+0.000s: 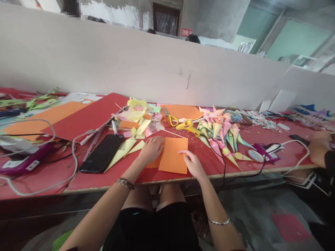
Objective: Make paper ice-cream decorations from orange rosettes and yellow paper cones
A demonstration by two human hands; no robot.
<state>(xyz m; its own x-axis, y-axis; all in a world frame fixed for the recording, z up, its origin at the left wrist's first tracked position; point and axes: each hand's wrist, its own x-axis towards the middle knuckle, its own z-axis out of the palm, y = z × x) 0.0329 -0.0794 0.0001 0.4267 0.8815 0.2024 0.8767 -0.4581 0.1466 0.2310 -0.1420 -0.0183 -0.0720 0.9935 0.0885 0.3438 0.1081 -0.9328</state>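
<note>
Left hand (153, 150), grip unclear, partly hides orange paper (170, 161); right hand (194, 164) lies loosely spread.

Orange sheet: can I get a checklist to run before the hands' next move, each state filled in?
1. Sheet on the table: ok.
2. Left hand at the sheet's left edge: ok.
3. Right hand steadying it: cannot tell; fingers reach over the right edge, but contact is unclear.
4. Scissors off the sheet: ok, beyond its far edge.
5. Glue gun off the sheet: ok.
6. Glue gun cold: cannot tell.
</note>
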